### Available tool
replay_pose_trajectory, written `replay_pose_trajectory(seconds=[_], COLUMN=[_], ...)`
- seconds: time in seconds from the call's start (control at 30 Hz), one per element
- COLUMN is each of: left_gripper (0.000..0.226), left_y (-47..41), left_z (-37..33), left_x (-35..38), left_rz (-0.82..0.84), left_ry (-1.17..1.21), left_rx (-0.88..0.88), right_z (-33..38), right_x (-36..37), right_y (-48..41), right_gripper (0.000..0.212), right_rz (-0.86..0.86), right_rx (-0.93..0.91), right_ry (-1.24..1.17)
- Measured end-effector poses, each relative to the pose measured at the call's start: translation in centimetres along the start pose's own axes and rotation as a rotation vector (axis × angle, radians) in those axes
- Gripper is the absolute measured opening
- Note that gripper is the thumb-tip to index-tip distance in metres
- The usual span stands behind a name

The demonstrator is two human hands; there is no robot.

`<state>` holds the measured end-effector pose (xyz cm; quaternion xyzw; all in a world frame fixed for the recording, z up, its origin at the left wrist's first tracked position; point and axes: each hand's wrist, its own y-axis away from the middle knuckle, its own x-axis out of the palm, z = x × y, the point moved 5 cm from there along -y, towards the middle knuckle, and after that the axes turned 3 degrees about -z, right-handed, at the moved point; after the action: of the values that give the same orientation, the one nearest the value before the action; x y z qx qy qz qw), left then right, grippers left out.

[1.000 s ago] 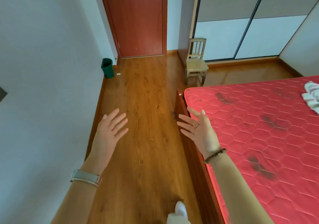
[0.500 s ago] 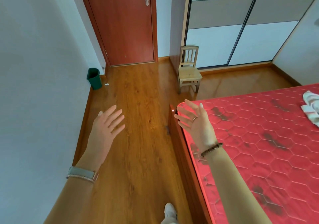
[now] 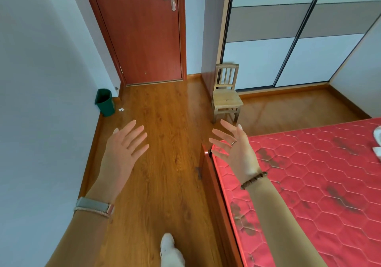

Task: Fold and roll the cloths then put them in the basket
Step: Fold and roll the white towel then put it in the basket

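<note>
A warm brown wooden plank floor (image 3: 165, 163) fills the middle of the view, bounded on the left by a plain pale grey wall (image 3: 41, 81). On the right stands a bed with a red mattress quilted in hexagons (image 3: 319, 174), marked with dark stains and set in a red-brown wooden bed frame (image 3: 214, 194). Beyond it is a tall wardrobe with sliding panels in white and grey (image 3: 288, 50), and to its left a closed red-brown wooden door (image 3: 144, 36).

Two bare forearms reach forward from the bottom edge. The left hand (image 3: 123, 149) hovers over the floor, its grip apart, the fingers straight and slightly spread, holding nothing. The right hand (image 3: 237, 153) is raised over the near corner of the bed, its grip also apart, fingers fanned, touching nothing.

A small pale wooden chair with a slatted back (image 3: 226, 100) stands against the end of the wardrobe. A dark green plastic bin (image 3: 105, 103) sits by the wall near the door. A crumpled white cloth (image 3: 378, 136) lies on the mattress at the far right edge of the view, partly cut off and well apart from both hands. A white shoe (image 3: 169, 248) shows at the bottom. The left wrist carries a grey watch band (image 3: 93, 207), the right wrist a brown beaded bracelet (image 3: 253, 180), and one right finger a thin ring (image 3: 234, 142).
</note>
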<state>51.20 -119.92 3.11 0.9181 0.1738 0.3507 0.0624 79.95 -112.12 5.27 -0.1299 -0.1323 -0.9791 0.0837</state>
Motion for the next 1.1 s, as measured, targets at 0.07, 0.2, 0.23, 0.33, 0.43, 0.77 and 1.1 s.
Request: replay_pose_trajectory(seconds=[0.07,0.2,0.23,0.33,0.43,0.77,1.1], left_gripper=[0.057,0.095,0.097,0.092,0.083,0.048,0.111], left_y=[-2.6,-7.6,-8.8,-13.3,-17.5,-28.6,-39.4], left_z=[-0.9,-3.1,-3.7,-5.7,-7.7,-11.2,-10.9], left_x=[0.4,1.3,1.3,0.6,0.3,1.9,6.1], left_rz=[0.014,0.019,0.021,0.034,0.058,0.063,0.096], left_ry=[-0.025,-0.099,-0.099,-0.03,-0.14,-0.353,-0.438], left_rx=[-0.008,-0.004,-0.004,-0.034,-0.025,0.034,0.078], right_z=[0.2,0.5,0.7,1.3,2.0,2.5,4.2], right_x=[0.6,2.4,2.9,5.1,7.5,11.6,10.3], right_y=[-2.3,-7.3,-8.5,-12.7,-16.4,-25.6,-36.9], right_gripper=[0.044,0.042,0.042,0.039,0.027,0.034,0.044], right_rz=[-0.014,-0.058,-0.066,-0.094,-0.122,-0.174,-0.208], right_rx=[0.002,0.0,-0.003,-0.01,-0.01,-0.029,-0.027], right_ry=[-0.009,-0.03,-0.036,-0.044,-0.062,-0.095,-0.092])
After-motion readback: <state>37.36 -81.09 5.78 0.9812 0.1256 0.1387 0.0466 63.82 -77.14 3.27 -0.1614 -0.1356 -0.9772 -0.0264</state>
